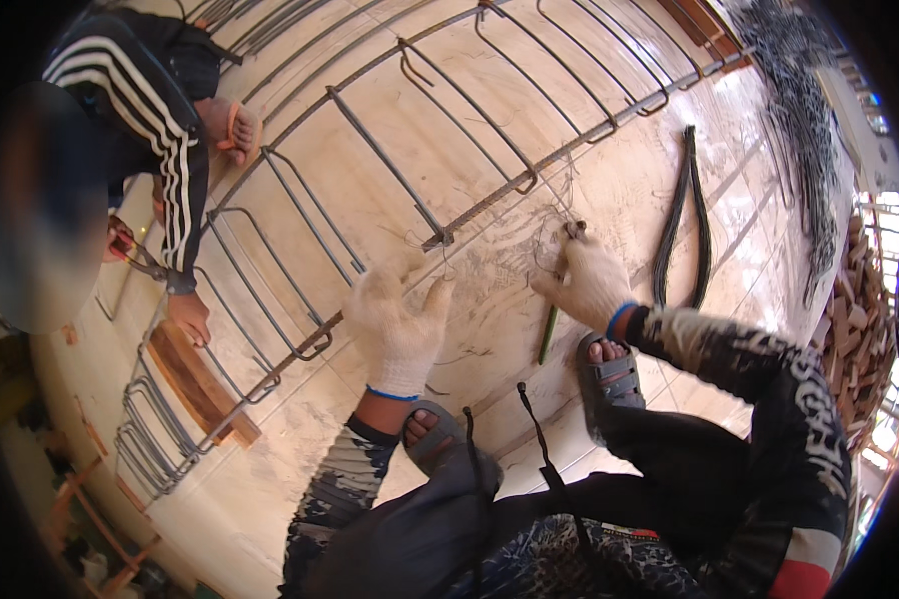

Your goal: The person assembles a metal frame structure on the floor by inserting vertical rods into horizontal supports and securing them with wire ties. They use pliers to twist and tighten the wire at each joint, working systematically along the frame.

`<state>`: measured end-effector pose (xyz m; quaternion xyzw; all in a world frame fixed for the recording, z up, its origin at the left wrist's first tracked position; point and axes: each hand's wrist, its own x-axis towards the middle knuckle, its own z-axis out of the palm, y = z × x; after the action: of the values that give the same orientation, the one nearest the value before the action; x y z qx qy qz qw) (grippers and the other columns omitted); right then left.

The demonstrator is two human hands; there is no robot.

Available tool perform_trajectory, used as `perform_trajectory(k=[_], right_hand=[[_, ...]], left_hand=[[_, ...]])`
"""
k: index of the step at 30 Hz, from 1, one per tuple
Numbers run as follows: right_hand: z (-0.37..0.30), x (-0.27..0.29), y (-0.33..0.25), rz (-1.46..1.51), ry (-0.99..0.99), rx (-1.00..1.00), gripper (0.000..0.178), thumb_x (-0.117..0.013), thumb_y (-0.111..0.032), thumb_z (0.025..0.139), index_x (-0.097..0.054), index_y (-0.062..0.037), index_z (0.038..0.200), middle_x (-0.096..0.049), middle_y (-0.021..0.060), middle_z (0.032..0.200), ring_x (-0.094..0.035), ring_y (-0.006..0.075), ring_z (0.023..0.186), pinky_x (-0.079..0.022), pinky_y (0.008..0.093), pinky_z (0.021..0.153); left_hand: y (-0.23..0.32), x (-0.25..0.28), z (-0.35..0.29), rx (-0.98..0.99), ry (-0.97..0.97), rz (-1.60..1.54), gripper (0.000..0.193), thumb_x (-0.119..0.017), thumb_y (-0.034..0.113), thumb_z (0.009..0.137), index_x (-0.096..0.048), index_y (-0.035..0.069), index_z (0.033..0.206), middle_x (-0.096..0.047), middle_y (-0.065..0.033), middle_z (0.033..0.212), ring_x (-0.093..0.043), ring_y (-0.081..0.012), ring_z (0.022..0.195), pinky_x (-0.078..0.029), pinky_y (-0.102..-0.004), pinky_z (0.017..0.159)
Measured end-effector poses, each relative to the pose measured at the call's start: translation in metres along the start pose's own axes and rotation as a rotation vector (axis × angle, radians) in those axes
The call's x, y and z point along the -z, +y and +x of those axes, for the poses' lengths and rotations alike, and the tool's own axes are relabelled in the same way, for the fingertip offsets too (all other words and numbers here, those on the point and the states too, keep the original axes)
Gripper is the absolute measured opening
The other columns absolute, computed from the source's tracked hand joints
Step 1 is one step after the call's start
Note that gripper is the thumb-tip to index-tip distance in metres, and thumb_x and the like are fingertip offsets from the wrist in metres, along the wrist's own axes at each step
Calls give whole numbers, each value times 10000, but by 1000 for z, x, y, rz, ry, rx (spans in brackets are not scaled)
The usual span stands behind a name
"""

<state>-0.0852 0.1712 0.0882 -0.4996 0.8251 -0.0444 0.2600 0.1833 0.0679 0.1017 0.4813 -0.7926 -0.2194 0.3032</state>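
My left hand [400, 324], in a white knitted glove with a blue cuff, is slightly blurred beside the near long bar of a steel rebar cage [494, 200]. Its thumb and fingers are apart, just below a corner where a crossbar meets that bar. A thin tie wire [448, 262] loops down there. My right hand [594, 285], gloved alike, closes around pincers [573, 231]. Their dark head sticks out above the fingers, and a green handle [547, 334] shows below. Fine wires trail around the pincers' head, toward the cage.
At left, a co-worker in a striped sleeve [175, 170] holds red-handled pliers [135, 252], other hand by a wooden block [195, 384] under the cage. A bent bundle of black wire [684, 225] lies right of my hand. More wire [799, 130] and wood scraps [849, 319] lie farther right.
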Motion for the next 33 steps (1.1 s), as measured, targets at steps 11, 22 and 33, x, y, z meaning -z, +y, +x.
perform_trajectory(k=[11, 22, 33], right_hand=[[-29, -51, -14, -150, 4, -468, 523, -892, -405, 884, -815, -47, 1258, -548, 276, 1574, -595, 483, 1402, -536, 519, 1166], [-34, -4, 24, 923, -378, -411, 263, -647, -77, 887, -741, 42, 1102, -712, 238, 1472, -711, 310, 1345, -593, 442, 1143], [-54, 59, -59, 737, -639, -24, 370, -623, -78, 823, -675, 11, 1178, -604, 225, 1595, -549, 332, 1524, -420, 497, 1314]], left_hand=[[1, -4, -17, 375, -135, -482, 230, -828, 143, 1010, -779, 72, 1223, -826, -94, 1064, -779, -239, 873, -621, -382, 799], [-5, -18, -29, 935, -161, -1167, 317, -862, 269, 1037, -783, 52, 1255, -818, -11, 1100, -742, -152, 895, -613, -355, 821], [-7, -76, -87, 703, -619, -1199, 423, -772, 243, 1106, -761, 36, 1475, -833, -82, 1306, -779, -203, 1137, -619, -340, 1039]])
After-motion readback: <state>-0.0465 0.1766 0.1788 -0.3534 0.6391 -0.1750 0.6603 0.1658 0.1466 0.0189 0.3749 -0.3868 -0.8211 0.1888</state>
